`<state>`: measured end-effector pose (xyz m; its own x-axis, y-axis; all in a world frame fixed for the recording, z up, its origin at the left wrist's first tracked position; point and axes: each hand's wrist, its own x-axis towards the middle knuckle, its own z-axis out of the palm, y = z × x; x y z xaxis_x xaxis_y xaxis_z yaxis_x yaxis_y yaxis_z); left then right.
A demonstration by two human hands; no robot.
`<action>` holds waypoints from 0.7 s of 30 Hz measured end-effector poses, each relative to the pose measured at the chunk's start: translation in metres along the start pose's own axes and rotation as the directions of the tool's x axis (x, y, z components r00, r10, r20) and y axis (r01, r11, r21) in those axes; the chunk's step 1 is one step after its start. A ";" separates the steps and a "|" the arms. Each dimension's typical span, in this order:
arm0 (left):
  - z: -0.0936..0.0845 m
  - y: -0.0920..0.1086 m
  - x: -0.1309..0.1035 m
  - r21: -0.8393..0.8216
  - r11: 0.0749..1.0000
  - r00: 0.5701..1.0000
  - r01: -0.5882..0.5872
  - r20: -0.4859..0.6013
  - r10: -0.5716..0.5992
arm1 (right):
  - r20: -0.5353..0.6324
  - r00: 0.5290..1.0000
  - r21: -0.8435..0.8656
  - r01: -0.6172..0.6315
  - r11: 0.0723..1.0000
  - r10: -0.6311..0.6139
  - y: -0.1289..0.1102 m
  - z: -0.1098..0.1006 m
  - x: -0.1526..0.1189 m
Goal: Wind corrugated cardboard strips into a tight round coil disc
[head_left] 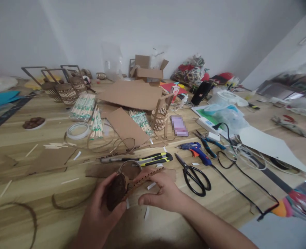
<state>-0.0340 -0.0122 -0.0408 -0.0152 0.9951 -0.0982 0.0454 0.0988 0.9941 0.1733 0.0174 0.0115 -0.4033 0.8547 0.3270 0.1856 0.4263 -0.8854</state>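
My left hand (101, 207) is closed around a dark brown rounded piece (116, 191) with a thin ring (130, 164) at its top. A narrow brown strip of corrugated cardboard (145, 178) slants up and right from this piece. My right hand (163, 193) is beside the strip, its fingers stretched along the far side and its thumb apart, with no visible grip on it. Just beyond both hands lies a yellow-and-black utility knife (155, 159). Black-handled scissors (194, 176) and a blue glue gun (195, 151) lie to the right.
A small stick-sided bucket (160, 119) stands beyond the knife; similar ones (67, 93) stand back left. Bundled sticks (83, 107), a tape roll (77, 130), a bowl of brown balls (34, 123) and a large cardboard sheet (132, 93) lie around. A black cord (236, 190) loops at right.
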 end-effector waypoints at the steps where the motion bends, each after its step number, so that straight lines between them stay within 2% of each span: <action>1: 0.000 0.001 -0.001 0.037 0.999 1.000 -0.018 -0.003 0.018 | -0.024 1.000 0.018 0.003 1.000 -0.003 0.002 0.001 0.001; 6: -0.003 0.003 -0.004 0.260 0.956 0.991 -0.133 0.013 0.134 | -0.129 0.992 0.056 0.022 0.998 -0.014 0.013 0.007 -0.006; 9: -0.006 0.004 -0.006 0.366 0.909 0.980 -0.201 0.076 0.186 | -0.151 0.989 0.084 0.020 0.996 -0.007 0.016 0.013 -0.014; 13: -0.007 0.006 -0.006 0.422 0.870 0.967 -0.256 0.112 0.231 | -0.194 0.981 0.110 0.003 0.994 0.018 0.017 0.017 -0.018; 18: -0.005 0.011 -0.008 0.437 0.835 0.943 -0.334 0.167 0.289 | -0.225 0.974 0.119 0.049 0.992 -0.021 0.017 0.017 -0.016; 21: -0.005 0.012 -0.008 0.448 0.820 0.935 -0.356 0.175 0.310 | -0.229 0.973 0.140 0.023 0.990 0.010 0.017 0.017 -0.016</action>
<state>-0.0385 -0.0189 -0.0274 0.1748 0.9624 0.2079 0.4898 -0.2682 0.8296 0.1676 0.0059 -0.0141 -0.1858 0.9041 0.3848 0.0492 0.3997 -0.9153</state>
